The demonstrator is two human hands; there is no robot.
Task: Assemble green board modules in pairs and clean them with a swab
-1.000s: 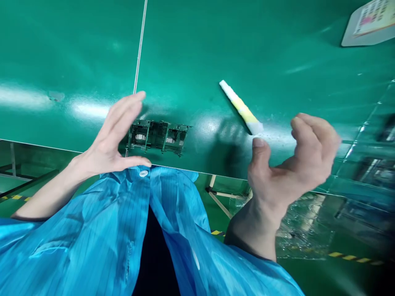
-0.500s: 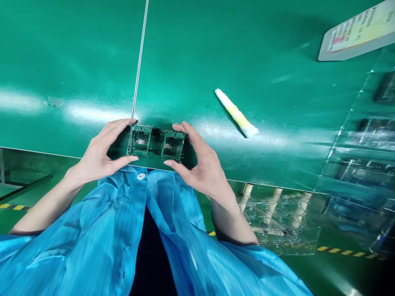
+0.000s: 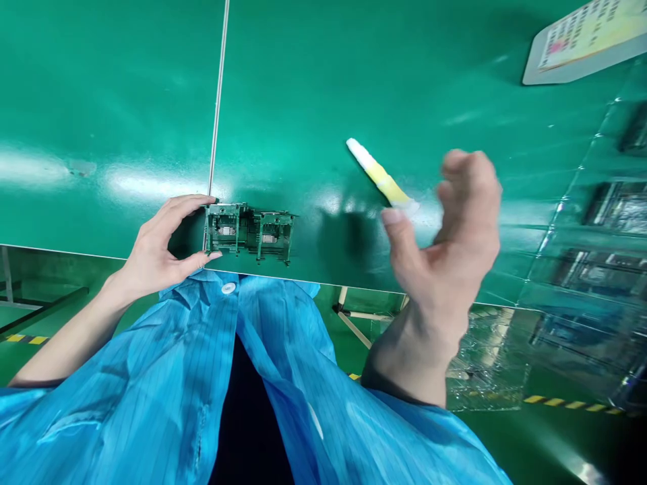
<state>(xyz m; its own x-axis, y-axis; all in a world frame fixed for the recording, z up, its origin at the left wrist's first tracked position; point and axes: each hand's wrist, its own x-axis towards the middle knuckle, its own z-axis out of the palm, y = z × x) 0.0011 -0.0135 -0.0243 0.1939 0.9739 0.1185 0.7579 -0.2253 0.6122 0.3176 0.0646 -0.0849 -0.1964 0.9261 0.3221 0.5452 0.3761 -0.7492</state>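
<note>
Two joined box-shaped green circuit board assemblies (image 3: 249,234) lie at the front edge of the green table. Around the left end of this pair is my left hand (image 3: 162,246), with its fingers at the far corner and its thumb at the near one. My right hand (image 3: 447,232) is raised over the table to the right, apart from the boards and a little blurred. Its thumb stands away from loosely curled fingers, and nothing shows between them. Just left of that hand lies a white and yellow stick-like piece (image 3: 379,174), whose lower end is close to my thumb.
At the far right, a clear plastic tray (image 3: 601,269) holds several circuit boards. A labelled plastic sign (image 3: 581,50) stands at the back right. A pale seam line (image 3: 216,114) crosses the table. Clear plastic trays (image 3: 490,364) sit below the table edge.
My right hand has let go of the right end of the board pair and moved right, past the white and yellow piece. My left hand stays at the left end.
</note>
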